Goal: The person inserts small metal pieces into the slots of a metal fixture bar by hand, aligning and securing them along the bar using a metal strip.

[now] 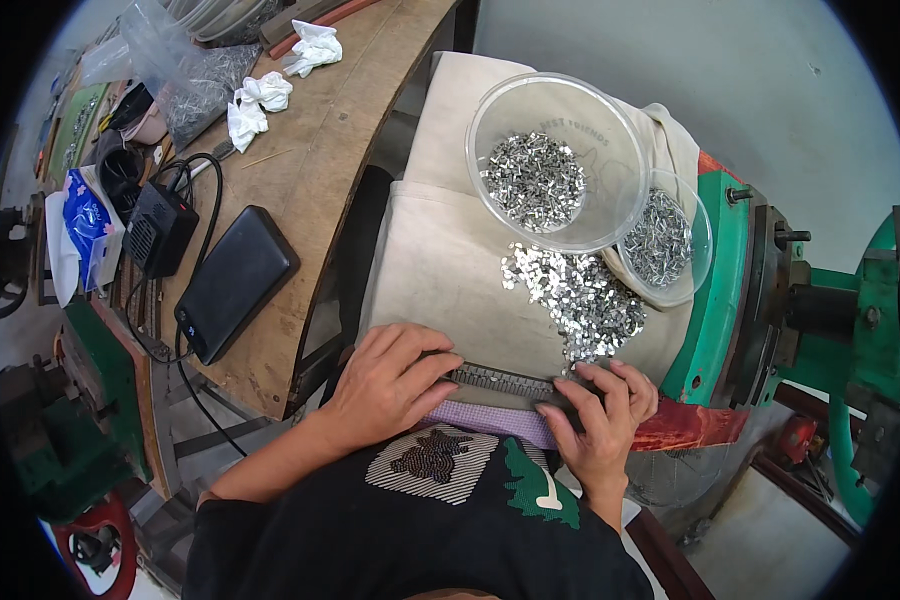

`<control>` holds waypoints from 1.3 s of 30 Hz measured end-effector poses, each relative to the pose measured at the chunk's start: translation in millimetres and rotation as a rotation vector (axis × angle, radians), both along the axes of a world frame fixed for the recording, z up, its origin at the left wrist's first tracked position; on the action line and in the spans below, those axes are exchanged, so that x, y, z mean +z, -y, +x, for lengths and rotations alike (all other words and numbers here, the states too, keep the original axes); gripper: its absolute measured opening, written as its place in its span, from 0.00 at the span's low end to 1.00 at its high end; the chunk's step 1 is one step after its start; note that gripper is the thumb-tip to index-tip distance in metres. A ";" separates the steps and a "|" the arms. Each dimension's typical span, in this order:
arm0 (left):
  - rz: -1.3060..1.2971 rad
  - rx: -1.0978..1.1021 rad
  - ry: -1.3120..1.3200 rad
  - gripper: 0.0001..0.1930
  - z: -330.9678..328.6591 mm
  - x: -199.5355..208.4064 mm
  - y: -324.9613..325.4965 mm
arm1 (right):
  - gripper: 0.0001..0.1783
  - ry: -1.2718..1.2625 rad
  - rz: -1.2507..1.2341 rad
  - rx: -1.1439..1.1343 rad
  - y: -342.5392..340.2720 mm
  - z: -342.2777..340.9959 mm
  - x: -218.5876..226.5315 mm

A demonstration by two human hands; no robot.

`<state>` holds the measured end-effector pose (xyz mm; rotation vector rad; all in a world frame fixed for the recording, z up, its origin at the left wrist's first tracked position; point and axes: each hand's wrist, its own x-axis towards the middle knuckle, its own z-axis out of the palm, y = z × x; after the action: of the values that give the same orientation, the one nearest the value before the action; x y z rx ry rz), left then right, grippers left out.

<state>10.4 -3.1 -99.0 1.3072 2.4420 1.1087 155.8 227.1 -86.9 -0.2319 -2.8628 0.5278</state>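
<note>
Dark grey metal makes up the notched strip [505, 381] lying at the lower centre of the frame, its left end held by the narrowly curled left hand [382, 385] and its right end by the bent right hand [606, 425], just below silvery chips [582, 305].

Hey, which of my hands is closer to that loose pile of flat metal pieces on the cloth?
Your right hand, just below the pile at its near edge. Your left hand is farther off, down and left, at the slotted strip's left end.
</note>
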 end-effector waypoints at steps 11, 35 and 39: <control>-0.004 -0.034 -0.207 0.13 -0.1 1.6 1.4 | 0.17 -0.114 0.060 0.047 -1.6 2.8 -12.2; 0.006 0.007 0.159 0.15 1.1 1.0 -9.7 | 0.17 -0.226 0.093 0.054 -0.3 5.3 -21.3; 0.008 0.024 0.131 0.15 3.5 -0.6 -17.9 | 0.17 -0.237 0.104 0.055 0.0 5.4 -21.7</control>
<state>13.9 14.8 -99.6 1.1718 2.3666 1.1722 161.2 227.1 -108.6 -0.0675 -2.6617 0.3859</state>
